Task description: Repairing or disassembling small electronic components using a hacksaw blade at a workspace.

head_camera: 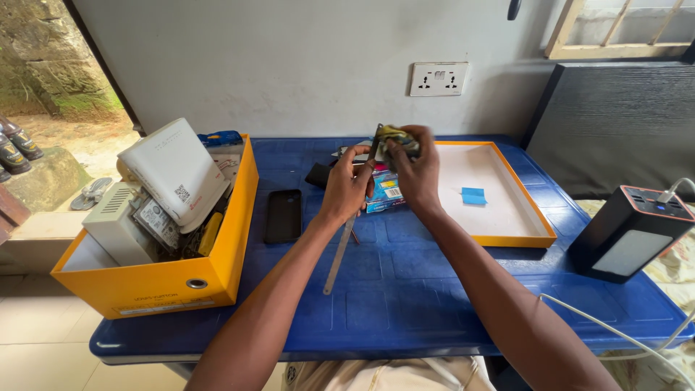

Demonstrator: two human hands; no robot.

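Above the middle of the blue plastic table [405, 289], I have both hands up off the surface, pinching a small flat circuit board with yellow and green parts [397, 137] between them. My left hand [347, 185] closes its fingertips on the board's left edge, and my right hand [414, 170] wraps its fingers over the top and right side, so both are shut on it, nothing spread wide. It looks light and stiff, and I judge it fragile: best gripped by the bare edges, not by the components on its face. Below my left wrist a long thin steel ruler [340, 253] slants down the tabletop; whether my hand touches it I cannot tell. A blue and pink printed packet [384, 194] lies flat just under my hands, and a black phone case [283, 215] sits to the left of it. Farther left, the orange cardboard box full of white devices [156, 279] stands close to the table's edge. To the right, the shallow orange-rimmed tray [532, 210] holds only a small blue square, and there is open blue table in front of me, toward my body.
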